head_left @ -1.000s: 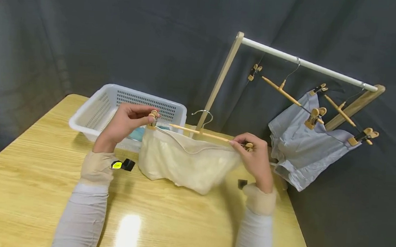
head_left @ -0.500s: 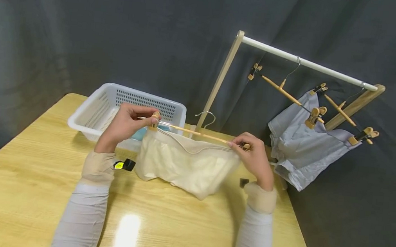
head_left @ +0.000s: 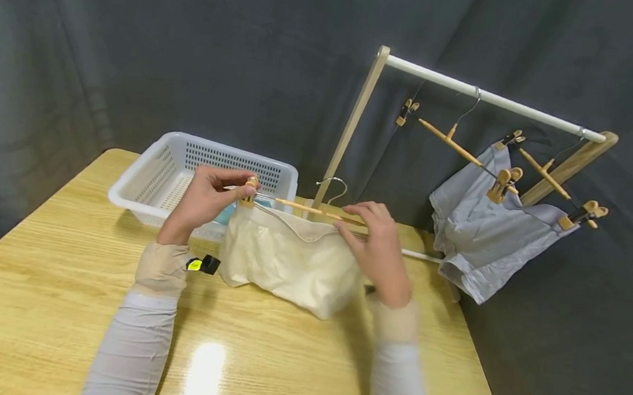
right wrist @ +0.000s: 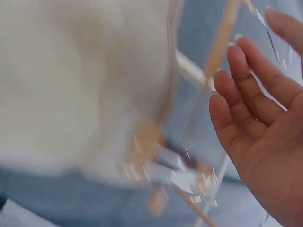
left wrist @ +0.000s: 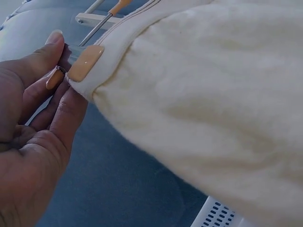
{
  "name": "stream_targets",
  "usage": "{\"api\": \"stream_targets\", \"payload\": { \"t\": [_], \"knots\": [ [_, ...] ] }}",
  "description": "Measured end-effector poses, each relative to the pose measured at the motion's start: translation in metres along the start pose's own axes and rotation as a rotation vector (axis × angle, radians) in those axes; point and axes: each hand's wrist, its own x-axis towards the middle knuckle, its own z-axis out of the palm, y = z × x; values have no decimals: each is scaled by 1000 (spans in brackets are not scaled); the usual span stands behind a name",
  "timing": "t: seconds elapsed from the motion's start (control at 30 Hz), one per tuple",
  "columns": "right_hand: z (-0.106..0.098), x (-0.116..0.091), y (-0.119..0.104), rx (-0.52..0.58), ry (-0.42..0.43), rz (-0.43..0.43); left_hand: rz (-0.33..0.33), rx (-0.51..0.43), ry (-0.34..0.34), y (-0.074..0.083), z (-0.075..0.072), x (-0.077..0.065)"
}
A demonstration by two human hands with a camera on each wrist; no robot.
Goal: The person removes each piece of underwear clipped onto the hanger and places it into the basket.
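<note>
While your left hand [head_left: 203, 199] pinches a clip [head_left: 248, 199], your right hand [head_left: 377, 253] is loose beside the hanger [head_left: 300, 207]. One cream garment [head_left: 288, 259] hangs there, twelve o'clock; clipping seems in hand, next calls for both ends secure. One basket [head_left: 137, 209] at eleven; one rack [head_left: 439, 81] at one, two hung hangers [head_left: 448, 142], one grey garment [head_left: 482, 237].

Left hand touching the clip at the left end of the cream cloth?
Touching. Head view: the left hand pinches the clip at its upper end, no gap visible.
</note>
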Motion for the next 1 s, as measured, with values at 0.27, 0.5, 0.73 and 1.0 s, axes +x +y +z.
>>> {"api": "stream_targets", "payload": {
  "t": [0.27,0.5,0.73,1.0],
  "knots": [
    [26,1,-2,15,-85,52,39,-31,-7,0,0,1],
    [27,2,2,79,-54,6,57,-94,9,1,2,1],
    [25,1,1,96,-41,-51,-12,-73,-32,3,-2,-2],
    [26,1,0,68,-50,-87,-67,-48,-85,4,-6,-3]
  ]
}}
